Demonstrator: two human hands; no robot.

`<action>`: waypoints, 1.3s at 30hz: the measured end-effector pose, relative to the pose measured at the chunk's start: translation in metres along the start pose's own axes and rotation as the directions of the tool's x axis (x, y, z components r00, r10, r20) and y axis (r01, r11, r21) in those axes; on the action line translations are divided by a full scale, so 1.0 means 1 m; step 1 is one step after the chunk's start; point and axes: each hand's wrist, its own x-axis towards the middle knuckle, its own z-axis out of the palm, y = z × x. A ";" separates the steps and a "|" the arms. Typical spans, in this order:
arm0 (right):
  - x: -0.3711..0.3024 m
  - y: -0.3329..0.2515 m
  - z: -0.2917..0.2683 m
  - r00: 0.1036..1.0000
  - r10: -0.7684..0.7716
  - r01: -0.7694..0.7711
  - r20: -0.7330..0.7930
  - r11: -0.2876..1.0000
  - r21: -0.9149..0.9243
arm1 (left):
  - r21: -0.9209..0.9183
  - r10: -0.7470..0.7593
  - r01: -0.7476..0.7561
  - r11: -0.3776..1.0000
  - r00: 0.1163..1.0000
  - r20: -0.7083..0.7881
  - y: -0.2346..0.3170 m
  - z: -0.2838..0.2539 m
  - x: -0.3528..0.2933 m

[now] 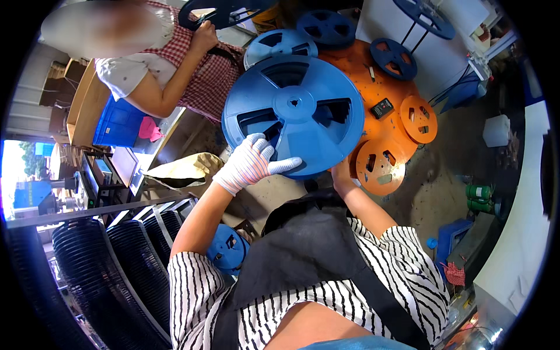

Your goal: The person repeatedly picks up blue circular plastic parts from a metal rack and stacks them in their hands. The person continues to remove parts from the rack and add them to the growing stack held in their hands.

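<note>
A large blue plastic reel (300, 143) with a round hub and wide cut-out windows is in front of me, its broad face turned up. Layered edges show through its windows, so more than one disc may lie together. My left hand (248, 163), in a white striped knit glove, is closed on the reel's near left part, fingers at a window and thumb stretched over the face. My right hand (340, 175) reaches under the near right rim. Its fingers are hidden behind the reel, so their grip does not show.
Beyond the reel stands an orange round table (364, 81) bearing orange reels (380, 169) and a small black box (382, 108). More blue reels (326, 28) are at the back. A co-worker in a checked apron (201, 87) holds a dark reel at far left. Black ribbed reels (87, 262) fill the lower left.
</note>
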 end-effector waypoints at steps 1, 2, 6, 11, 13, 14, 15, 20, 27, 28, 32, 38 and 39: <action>0.000 -0.001 0.005 1.000 -0.010 0.010 0.005 1.000 0.002 | 0.000 0.002 -0.002 1.000 1.000 -0.005 0.001 -0.011 -0.006; 0.003 -0.001 0.012 1.000 -0.019 0.019 0.018 1.000 0.003 | 0.003 -0.007 0.007 1.000 1.000 -0.006 0.003 -0.021 -0.015; 0.002 0.001 0.020 0.999 -0.035 0.036 0.034 0.999 -0.040 | 0.025 -0.048 0.047 0.999 0.999 0.010 0.019 -0.072 -0.045; -0.002 -0.004 0.020 0.996 -0.087 0.085 0.000 0.962 -0.260 | 0.060 -0.107 0.110 0.992 0.993 -0.053 0.049 -0.108 -0.090; -0.010 -0.010 0.014 0.980 -0.196 0.168 -0.017 0.881 -0.442 | -0.001 -0.199 0.199 0.980 0.977 -0.078 0.062 -0.119 -0.111; -0.013 -0.017 0.015 0.961 -0.278 0.230 -0.011 0.817 -0.529 | -0.060 -0.262 0.257 0.964 0.961 -0.085 0.070 -0.124 -0.121; -0.020 -0.026 0.016 0.935 -0.351 0.304 0.041 0.740 -0.600 | -0.122 -0.336 0.325 0.938 0.937 -0.091 0.078 -0.128 -0.132; -0.059 -0.088 0.079 0.690 -0.463 0.724 0.557 0.457 -0.517 | -0.817 -0.977 0.535 0.214 0.092 -0.195 0.130 -0.122 -0.173; -0.142 -0.099 0.190 0.120 -0.228 0.856 0.966 0.516 0.016 | -0.972 -0.779 -0.036 -0.232 -0.592 0.208 0.215 -0.077 -0.286; -0.158 -0.096 0.202 0.028 -0.207 0.878 0.978 0.473 0.075 | -0.969 -0.799 -0.057 -0.240 -0.554 0.231 0.231 -0.066 -0.313; -0.176 -0.072 0.236 -0.347 -0.104 0.868 0.932 0.342 0.361 | -0.975 -0.568 -0.220 -0.043 -0.797 0.205 0.272 -0.073 -0.336; -0.210 -0.071 0.304 -0.591 -0.053 0.780 0.805 0.215 0.587 | -0.996 -0.383 -0.081 0.027 -0.922 0.065 0.311 -0.111 -0.355; -0.217 -0.074 0.317 -0.608 -0.053 0.766 0.792 0.222 0.603 | -0.979 -0.336 -0.163 0.126 -0.935 0.112 0.313 -0.118 -0.355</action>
